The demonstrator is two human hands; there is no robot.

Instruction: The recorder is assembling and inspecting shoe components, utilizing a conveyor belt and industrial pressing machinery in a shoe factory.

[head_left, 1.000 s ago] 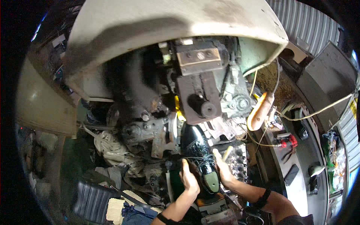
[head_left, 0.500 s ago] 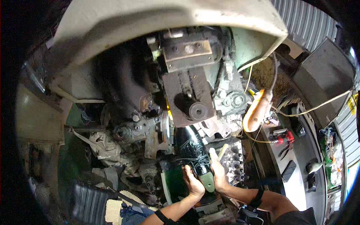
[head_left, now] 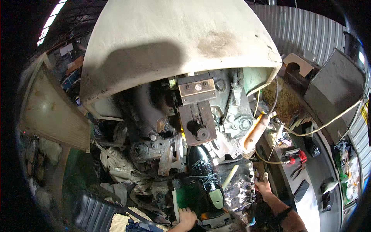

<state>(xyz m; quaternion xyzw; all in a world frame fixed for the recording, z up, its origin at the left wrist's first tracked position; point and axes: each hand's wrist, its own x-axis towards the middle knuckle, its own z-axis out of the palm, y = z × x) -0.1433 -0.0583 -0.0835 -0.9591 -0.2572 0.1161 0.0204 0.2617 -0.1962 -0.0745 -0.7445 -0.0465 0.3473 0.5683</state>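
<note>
Glossy black, the shoe (head_left: 201,164) sits at the centre of the action, and take it as the middle of our dial: toe towards twelve, laces tied across it, green last (head_left: 216,199) showing at the heel end near six. Straight above at twelve comes the dark block (head_left: 196,120) with its round knob, the toe right below; whether they touch, I can't tell. And both hands are clear of the shoe! Down near seven, the left hand (head_left: 188,217) is beside a pale strip (head_left: 175,205), fingers bent; whether they grip, I can't say. Over at three, the right hand (head_left: 263,187) is by the edge of the speckled metal plate (head_left: 239,191), one digit pointing up, the others too hidden to read. Between shoe and right hand leans a pale yellow stick (head_left: 230,176). Out between one and two, an oblong orange piece (head_left: 255,134) hangs by a cable; further out, towards half past two, a red tool (head_left: 299,156), and at three a dark flat rectangle (head_left: 301,190) on the grey surface (head_left: 316,170). Overhead at twelve, the big cream hood (head_left: 216,23)!
</note>
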